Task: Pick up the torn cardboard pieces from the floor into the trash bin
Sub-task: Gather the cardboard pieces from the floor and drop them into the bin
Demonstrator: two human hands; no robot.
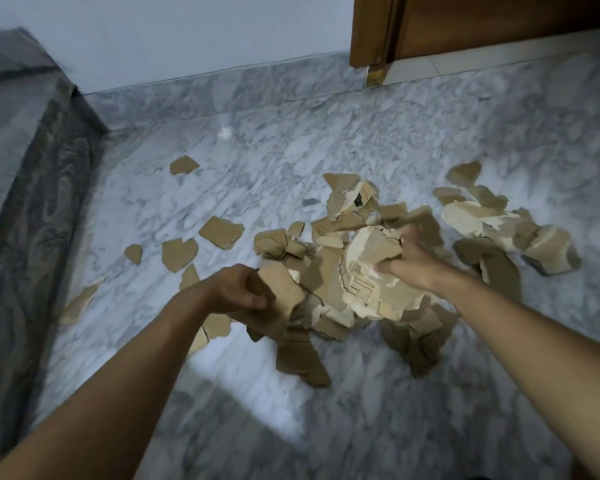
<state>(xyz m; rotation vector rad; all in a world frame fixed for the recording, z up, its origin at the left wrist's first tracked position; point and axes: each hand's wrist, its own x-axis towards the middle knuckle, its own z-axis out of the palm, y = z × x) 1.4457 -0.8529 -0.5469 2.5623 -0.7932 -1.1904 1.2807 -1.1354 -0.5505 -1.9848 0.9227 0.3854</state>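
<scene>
Both hands are down in the cardboard pile [340, 216] mid-frame. The left hand [234, 292] has its fingers curled round a brown piece [281, 285] just right of it. The right hand [411, 252] grips a pale wad [369, 252] on its left. More scraps [220, 232] lie on the floor [257, 410] centre-left, and there's another heap [499, 220] at right.

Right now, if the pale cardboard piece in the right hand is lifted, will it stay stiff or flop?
Probably stiff: the pale cardboard piece juts past the right hand without drooping. Likely light: one hand grips it by an edge. Its torn edges may snag the pile.
</scene>
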